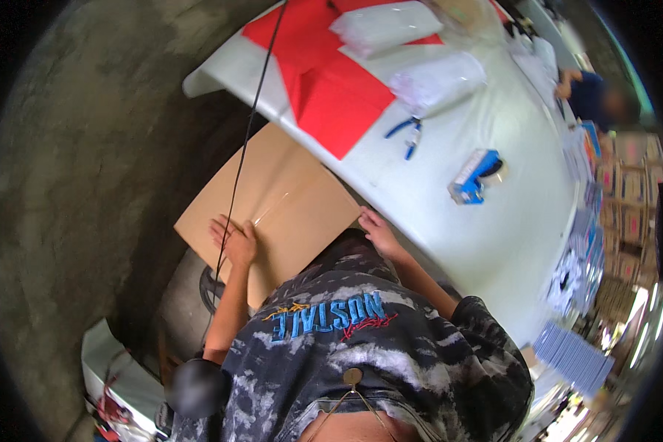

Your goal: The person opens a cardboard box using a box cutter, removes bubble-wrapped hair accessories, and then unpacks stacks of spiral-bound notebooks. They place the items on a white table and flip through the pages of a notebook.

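Observation:
A brown cardboard box lies in front of me beside the white table, a strip of clear tape along its middle seam. My left hand rests flat on its top near the left edge, fingers stretched out. At the box's right corner, my right hand holds the edge with its fingertips, close to the table edge. A thin black cord hangs down across the view, passing in front of the box and by my left hand.
On the white table are red sheets, clear plastic bags, blue-handled pliers and a blue tape dispenser. Blue-grey stacks stand at the right. Another person is at the far right, near piled cartons.

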`<state>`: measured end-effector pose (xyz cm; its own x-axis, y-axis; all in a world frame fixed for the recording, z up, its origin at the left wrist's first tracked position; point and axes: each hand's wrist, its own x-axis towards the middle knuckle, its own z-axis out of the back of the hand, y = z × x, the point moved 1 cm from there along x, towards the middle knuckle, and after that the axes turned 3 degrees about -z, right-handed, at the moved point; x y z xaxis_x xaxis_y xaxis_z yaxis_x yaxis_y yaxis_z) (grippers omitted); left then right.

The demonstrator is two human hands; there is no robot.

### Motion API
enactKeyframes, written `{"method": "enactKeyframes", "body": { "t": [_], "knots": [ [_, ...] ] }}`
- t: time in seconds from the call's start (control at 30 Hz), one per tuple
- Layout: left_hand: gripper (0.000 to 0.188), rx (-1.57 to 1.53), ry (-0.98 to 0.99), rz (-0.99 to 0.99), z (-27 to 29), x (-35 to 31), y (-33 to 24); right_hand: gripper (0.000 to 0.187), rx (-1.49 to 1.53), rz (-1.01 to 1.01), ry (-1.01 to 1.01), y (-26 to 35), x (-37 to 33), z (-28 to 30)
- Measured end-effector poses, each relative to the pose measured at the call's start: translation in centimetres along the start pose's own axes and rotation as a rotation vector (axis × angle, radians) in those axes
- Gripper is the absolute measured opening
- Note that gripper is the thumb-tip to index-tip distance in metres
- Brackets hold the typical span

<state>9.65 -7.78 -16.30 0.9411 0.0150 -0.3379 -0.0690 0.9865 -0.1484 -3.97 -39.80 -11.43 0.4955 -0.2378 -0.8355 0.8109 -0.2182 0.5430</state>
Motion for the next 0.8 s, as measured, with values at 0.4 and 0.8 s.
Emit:
{"method": "enactKeyframes", "body": {
  "t": [0.4, 0.8],
  "knots": [
    [0.050, -0.497, 0.212, -0.727, 4.8, -2.8, -14.8, 0.024, -0.085, 0.730, -0.816, 7.0, -6.1, 7.8],
    [0.057, -1.170, 0.666, -0.294, 7.5, -2.6, -15.6, 0.035, -0.302, 0.288, -0.221, 15.5, 2.9, 5.2]
  ]
}}
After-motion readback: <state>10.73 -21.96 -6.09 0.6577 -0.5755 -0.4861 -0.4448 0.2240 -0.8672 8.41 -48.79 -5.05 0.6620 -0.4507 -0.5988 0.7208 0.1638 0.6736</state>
